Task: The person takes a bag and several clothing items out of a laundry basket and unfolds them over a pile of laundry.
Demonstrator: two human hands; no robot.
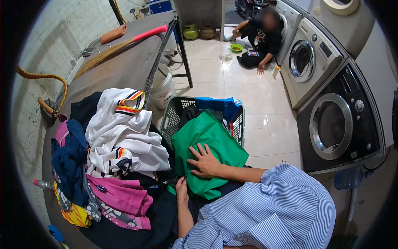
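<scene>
A smooth green cloth (207, 137), possibly a bag, lies spread over the front of a dark green laundry basket (171, 120). My right hand (204, 162) rests flat on it, fingers spread. At its lower left edge, my left hand (181, 191) is closed, with its fingertips pinching the cloth. Inside the basket, dark clothes and a blue fabric piece (219, 107) show behind the green cloth. Left of my hands lies a heap of clothes: a white jacket (120, 133) with striped trim, a pink garment (120, 193) and a navy garment (69, 155).
A long table (124, 62) along the left wall bears the heap and a straw broom (112, 52). Behind the basket stands a white bucket (163, 89). Washing machines (331, 124) line the right side. A person (263, 39) sits on the floor near a green bowl (236, 47).
</scene>
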